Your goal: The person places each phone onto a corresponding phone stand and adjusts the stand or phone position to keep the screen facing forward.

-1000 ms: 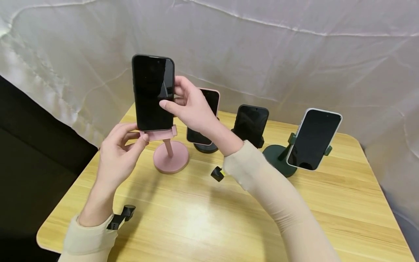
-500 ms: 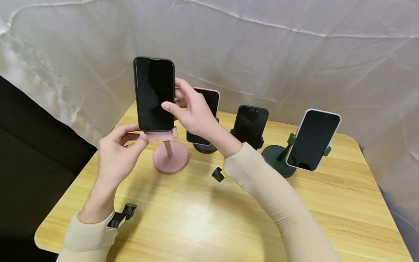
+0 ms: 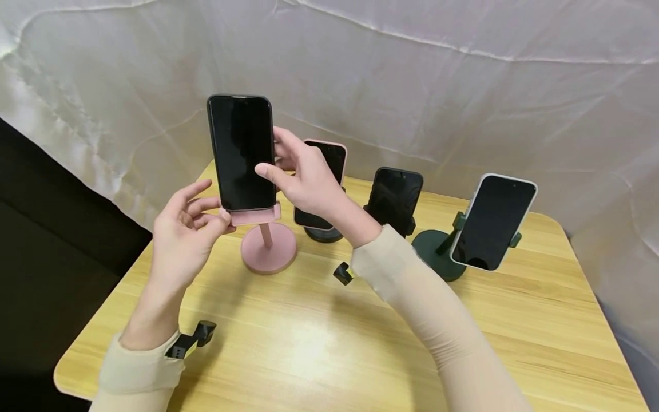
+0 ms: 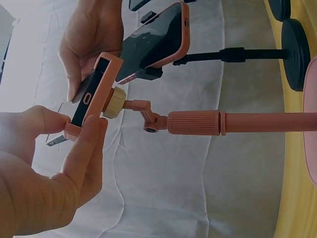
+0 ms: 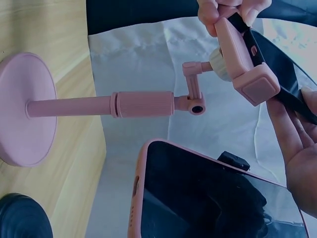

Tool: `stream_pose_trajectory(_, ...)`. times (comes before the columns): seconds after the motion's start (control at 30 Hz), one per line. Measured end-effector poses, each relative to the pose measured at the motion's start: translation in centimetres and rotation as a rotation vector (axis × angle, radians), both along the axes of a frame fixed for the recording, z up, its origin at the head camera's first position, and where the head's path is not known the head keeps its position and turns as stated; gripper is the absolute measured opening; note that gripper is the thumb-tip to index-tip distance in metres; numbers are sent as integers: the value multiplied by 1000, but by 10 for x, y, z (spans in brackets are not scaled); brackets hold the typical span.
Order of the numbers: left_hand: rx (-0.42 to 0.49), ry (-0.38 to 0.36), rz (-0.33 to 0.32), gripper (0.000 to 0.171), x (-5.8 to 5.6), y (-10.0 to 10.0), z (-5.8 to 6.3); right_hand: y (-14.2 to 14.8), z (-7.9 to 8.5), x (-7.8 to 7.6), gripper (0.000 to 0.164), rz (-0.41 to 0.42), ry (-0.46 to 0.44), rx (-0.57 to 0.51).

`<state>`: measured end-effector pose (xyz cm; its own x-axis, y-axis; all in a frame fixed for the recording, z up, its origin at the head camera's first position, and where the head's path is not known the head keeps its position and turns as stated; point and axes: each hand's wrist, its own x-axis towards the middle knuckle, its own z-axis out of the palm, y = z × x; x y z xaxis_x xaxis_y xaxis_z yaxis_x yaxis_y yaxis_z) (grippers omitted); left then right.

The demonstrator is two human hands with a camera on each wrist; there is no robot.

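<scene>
A black phone [image 3: 242, 154] stands upright with its lower end in the clamp [image 3: 252, 217] of a pink phone stand [image 3: 269, 252]. My right hand [image 3: 311, 180] holds the phone by its right edge, thumb on the screen and fingers behind. At the clamp's left end, my left hand [image 3: 180, 243] pinches the jaw between thumb and fingertip, its upper fingers spread off the phone. In the left wrist view, the pink clamp [image 4: 110, 72] lies along the phone's lower end, around the charging port. The right wrist view shows the stand's ribbed collar [image 5: 145, 104] and jointed neck.
To the right stand a pink-edged phone [image 3: 333, 163] on a black stand, partly behind my right hand, a black phone [image 3: 395, 194] in a dark holder, and a white-edged phone [image 3: 494, 220] on a green stand [image 3: 437, 257]. A pale curtain [image 3: 412, 86] hangs behind the wooden table [image 3: 309, 343].
The phone and clamp sit slightly lower in the head view. My left upper fingers have lifted and spread away from the phone's edge, while the thumb stays at the clamp end.
</scene>
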<state>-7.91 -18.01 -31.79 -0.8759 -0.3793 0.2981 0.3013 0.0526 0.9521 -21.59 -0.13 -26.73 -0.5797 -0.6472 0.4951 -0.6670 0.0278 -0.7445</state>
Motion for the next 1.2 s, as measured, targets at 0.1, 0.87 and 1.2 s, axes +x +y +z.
stream_pose_trajectory(0.1, 41, -7, -19, 58, 1, -1, 0, 0, 2, -1, 59, 4, -5, 20)
stream_pose_trajectory(0.87, 54, 233, -103, 24, 1, -1, -24, 2, 6, -1, 57, -19, -56, 35)
stream_pose_trajectory(1.2, -319, 180, 26, 27, 2, 0, -23, 5, 2, 2, 56, -35, -59, -11)
